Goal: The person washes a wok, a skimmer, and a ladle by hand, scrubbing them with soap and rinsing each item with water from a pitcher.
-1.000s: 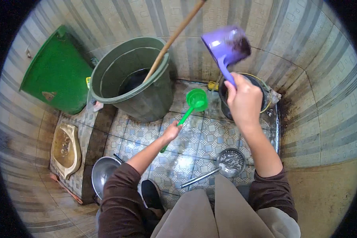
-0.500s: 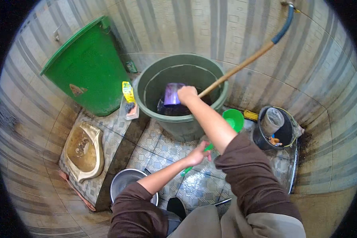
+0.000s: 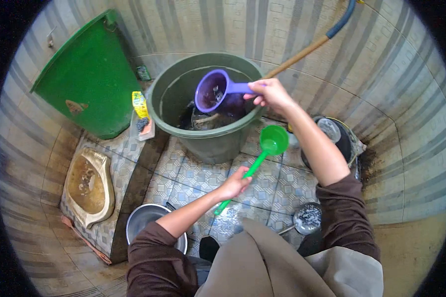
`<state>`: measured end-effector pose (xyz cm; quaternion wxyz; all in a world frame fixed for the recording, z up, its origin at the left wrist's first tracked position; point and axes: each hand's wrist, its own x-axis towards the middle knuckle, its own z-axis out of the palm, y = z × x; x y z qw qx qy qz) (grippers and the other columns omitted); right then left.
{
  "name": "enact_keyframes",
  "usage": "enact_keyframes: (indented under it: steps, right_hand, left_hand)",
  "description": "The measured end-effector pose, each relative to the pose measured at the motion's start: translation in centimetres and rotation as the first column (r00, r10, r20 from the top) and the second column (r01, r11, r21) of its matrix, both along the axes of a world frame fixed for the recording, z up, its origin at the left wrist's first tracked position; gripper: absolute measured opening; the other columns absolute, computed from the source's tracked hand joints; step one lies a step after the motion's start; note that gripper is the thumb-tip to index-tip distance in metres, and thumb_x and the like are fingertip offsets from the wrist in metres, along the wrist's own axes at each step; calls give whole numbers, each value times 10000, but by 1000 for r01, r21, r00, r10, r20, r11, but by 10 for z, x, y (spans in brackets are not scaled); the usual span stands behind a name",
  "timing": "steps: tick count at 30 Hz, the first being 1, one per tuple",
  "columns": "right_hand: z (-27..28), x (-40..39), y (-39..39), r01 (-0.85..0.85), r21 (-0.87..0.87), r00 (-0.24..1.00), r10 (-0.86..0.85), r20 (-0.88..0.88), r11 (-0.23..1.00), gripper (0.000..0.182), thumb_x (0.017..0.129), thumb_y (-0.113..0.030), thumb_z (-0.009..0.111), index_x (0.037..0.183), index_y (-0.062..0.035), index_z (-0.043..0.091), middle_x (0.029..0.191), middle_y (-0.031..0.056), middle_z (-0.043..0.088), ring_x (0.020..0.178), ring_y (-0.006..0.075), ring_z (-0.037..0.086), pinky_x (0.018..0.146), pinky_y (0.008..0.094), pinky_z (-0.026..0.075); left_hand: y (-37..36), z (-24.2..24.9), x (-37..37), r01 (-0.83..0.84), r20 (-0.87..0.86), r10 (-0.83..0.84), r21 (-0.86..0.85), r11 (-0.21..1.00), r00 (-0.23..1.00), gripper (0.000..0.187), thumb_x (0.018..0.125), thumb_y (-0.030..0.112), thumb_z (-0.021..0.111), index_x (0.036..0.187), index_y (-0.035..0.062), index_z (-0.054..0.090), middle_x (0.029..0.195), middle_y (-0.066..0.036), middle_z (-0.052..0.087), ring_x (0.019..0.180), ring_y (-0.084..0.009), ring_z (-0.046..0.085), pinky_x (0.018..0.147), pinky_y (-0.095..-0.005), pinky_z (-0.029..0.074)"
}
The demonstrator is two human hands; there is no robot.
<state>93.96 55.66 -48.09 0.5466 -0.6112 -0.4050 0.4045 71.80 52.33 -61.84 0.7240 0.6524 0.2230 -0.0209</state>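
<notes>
My right hand (image 3: 271, 94) grips the handle of a purple water dipper (image 3: 212, 92), tilted with its mouth toward me above the large grey-green tub (image 3: 208, 132). Dark water (image 3: 223, 120) shows low inside the tub. In front of the tub, my left hand (image 3: 236, 184) is wrapped round the long handle of a green dipper (image 3: 274, 140). That dipper's cup faces up over the tiled floor, and its handle end sticks out below my fist.
A hose (image 3: 302, 57) hangs from the wall into the tub. Left stand a green bin (image 3: 91, 74), a squat toilet (image 3: 109, 190) and a soap tray (image 3: 146, 129). Around my feet are a metal pot (image 3: 136, 215) and a strainer (image 3: 307, 218); a black bucket (image 3: 344, 143) stands right.
My right hand has lifted the purple dipper from inside the tub and turned its mouth toward me. My left hand still holds the green dipper, now more fully in view.
</notes>
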Motion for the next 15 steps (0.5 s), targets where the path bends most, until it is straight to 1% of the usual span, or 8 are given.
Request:
enact_keyframes:
  steps: [1,2,4,6,9,11,14,15]
  right_hand:
    - [11,8,-21,51,31,998,-50,-39,998,246,805,-197,505,907,22,552,734,84,614,474,42,499,396,146,369]
    - [26,13,-45,51,64,996,-46,-81,997,260,808,-195,501,949,21,536,764,76,614,483,32,492,410,142,367]
    - [37,23,-84,55,118,991,-40,-129,991,289,802,-203,509,983,23,520,789,79,611,497,25,487,416,137,365]
    - [62,16,-126,117,169,993,-114,-31,979,310,796,-211,520,999,24,513,797,80,609,512,23,486,423,134,367]
    - [84,19,-178,192,182,979,-200,26,964,305,785,-201,532,975,37,521,778,78,604,522,34,506,436,135,391]
    - [83,21,-206,223,181,972,-234,38,958,292,783,-183,534,967,44,522,772,80,603,525,41,517,437,141,401]
    - [66,18,-239,303,83,929,-314,197,949,219,766,-94,545,924,57,535,717,77,596,504,76,548,435,190,440]
    - [57,13,-247,320,61,893,-322,315,945,206,755,-90,556,899,56,545,692,89,595,500,89,557,443,205,443]
  left_hand:
    - [-3,2,1,-17,6,17,43,999,1000,245,841,219,424,1036,108,326,502,36,344,389,-58,311,340,-208,265]
    - [-7,1,2,-4,11,4,32,999,1000,245,841,219,424,1036,108,326,502,36,344,389,-58,311,340,-208,265]
    - [-12,-1,6,-64,5,64,146,987,998,228,837,227,433,1012,103,354,500,35,356,391,-59,317,337,-215,258]
    - [-18,4,11,-86,-30,93,187,979,995,219,836,227,434,1000,100,363,498,32,362,388,-61,319,335,-219,257]
    - [-25,13,17,-102,-119,133,240,965,984,203,835,224,434,977,93,373,493,28,375,382,-65,321,332,-225,257]
    - [-30,16,22,-94,-183,142,246,965,973,179,835,220,435,941,87,378,482,29,379,373,-70,318,329,-232,261]
    - [-38,17,27,-34,-200,85,248,968,976,171,833,225,440,919,89,381,481,29,382,374,-70,321,328,-231,265]
    - [-41,18,30,-26,-201,80,254,967,976,171,833,225,440,919,89,381,481,29,382,374,-70,321,328,-231,265]
